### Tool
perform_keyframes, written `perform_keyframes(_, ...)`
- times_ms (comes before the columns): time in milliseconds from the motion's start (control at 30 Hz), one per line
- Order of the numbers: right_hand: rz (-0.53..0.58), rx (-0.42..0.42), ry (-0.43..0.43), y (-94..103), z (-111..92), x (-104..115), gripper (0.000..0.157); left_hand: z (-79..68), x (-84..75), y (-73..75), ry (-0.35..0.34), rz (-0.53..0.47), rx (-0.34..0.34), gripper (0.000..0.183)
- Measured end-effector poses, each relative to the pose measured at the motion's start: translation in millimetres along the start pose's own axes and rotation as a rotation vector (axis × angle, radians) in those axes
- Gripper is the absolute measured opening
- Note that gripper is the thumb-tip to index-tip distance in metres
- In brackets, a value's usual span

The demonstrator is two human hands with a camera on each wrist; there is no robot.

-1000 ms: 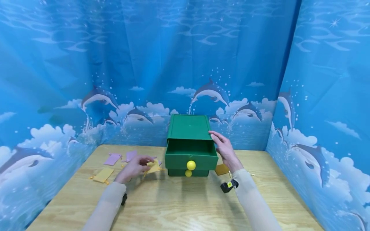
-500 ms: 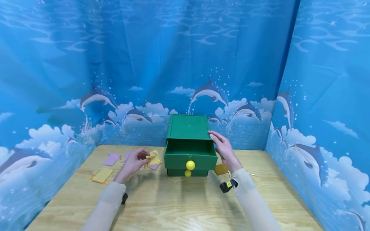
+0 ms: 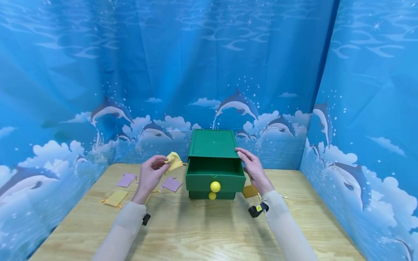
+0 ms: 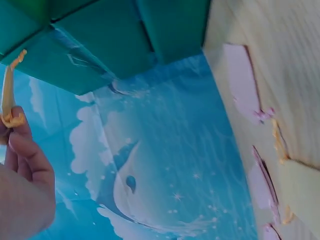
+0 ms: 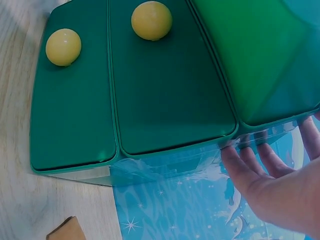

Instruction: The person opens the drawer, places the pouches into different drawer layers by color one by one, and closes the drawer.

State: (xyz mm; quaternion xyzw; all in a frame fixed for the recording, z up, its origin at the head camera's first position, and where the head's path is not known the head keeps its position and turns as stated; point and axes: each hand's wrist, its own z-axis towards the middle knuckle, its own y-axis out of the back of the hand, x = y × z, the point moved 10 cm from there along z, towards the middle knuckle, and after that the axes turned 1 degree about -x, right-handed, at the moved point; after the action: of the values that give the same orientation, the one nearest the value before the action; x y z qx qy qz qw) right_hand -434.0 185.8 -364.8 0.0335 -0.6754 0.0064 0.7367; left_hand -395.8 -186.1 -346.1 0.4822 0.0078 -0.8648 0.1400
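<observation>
Between thumb and fingers my left hand [image 3: 151,177] pinches a small yellow drawstring pouch [image 3: 174,161], held above the table just left of the green drawer box [image 3: 213,143]. In the left wrist view the pouch [image 4: 7,95] appears edge-on with an orange cord end. The box's upper drawer [image 3: 200,183] is pulled out, and its visible inside is bare green. My right hand [image 3: 256,173] touches the box's right side near the top. Its fingers [image 5: 242,167] reach out fairly straight against that side in the right wrist view.
Flat on the wooden table [image 3: 209,232] lie purple pouches [image 3: 126,180], one a purple pouch [image 3: 172,184] near the box, and a yellow pouch [image 3: 116,198]. A brown pouch [image 3: 250,191] lies right of the box. A dolphin-print curtain [image 3: 156,90] encloses the back and sides.
My left hand has picked the yellow pouch up off the table and raised it beside the box, uncovering a purple pouch beneath. The right hand stays against the box.
</observation>
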Motion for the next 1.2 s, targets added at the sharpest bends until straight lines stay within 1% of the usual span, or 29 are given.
perform_keyframes(100,-0.004,-0.005,-0.003,0.2,0,0,0.048,0.8,-10.8,2.7,-0.022,-0.013,-0.066,0.017)
perform_keyframes(200,0.000,-0.001,-0.005,-1.0,0,0,0.048,0.9,-20.5,2.7,-0.041,-0.034,-0.103,0.018)
perform_keyframes(400,0.012,0.020,-0.005,-3.5,1,2,0.049,-0.4,-39.3,-7.2,-0.065,-0.061,-0.103,0.017)
perform_keyframes(533,0.024,0.022,-0.013,-3.2,0,1,0.048,-0.5,-52.7,-12.4,-0.114,-0.100,-0.118,0.017)
perform_keyframes(667,0.034,0.028,-0.017,-2.7,0,1,0.048,1.2,-67.0,-17.3,-0.166,-0.119,-0.128,0.016)
perform_keyframes(800,0.037,0.032,-0.015,-3.6,0,2,0.048,1.9,-79.0,-22.7,-0.162,-0.147,-0.113,0.016)
perform_keyframes(967,0.016,0.023,-0.015,-4.0,0,2,0.048,-4.5,-99.5,-31.9,-0.151,-0.147,-0.083,0.015)
perform_keyframes(1067,0.006,0.016,-0.012,-3.1,1,1,0.049,-9.1,-110.0,-41.4,-0.164,-0.156,-0.042,0.014)
perform_keyframes(1200,0.010,0.019,-0.016,-2.8,0,0,0.048,-13.2,-119.1,-58.8,-0.173,-0.170,0.044,0.014)
